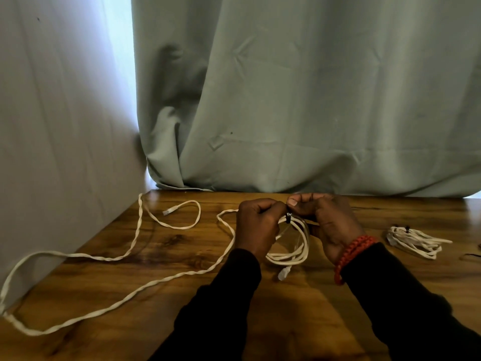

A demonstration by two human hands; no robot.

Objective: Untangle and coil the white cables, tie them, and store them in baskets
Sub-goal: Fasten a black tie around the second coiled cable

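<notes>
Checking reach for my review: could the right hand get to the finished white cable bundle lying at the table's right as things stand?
Probably yes: bare wooden table separates right hand from bundle, but it now pinches the black tie.

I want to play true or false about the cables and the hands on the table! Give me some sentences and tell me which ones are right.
1. Both hands hold the coiled cable. True: the left hand and the right hand grip it near a small black tie.
2. A long cable lies loose on the table. True.
3. The bundled cable on the right sits in a basket. False: it lies on the bare table, and no basket shows.
4. The bracelet is blue. False: it is red, on the right wrist.
5. The curtain behind the table is bright yellow. False: it is pale green.
</notes>
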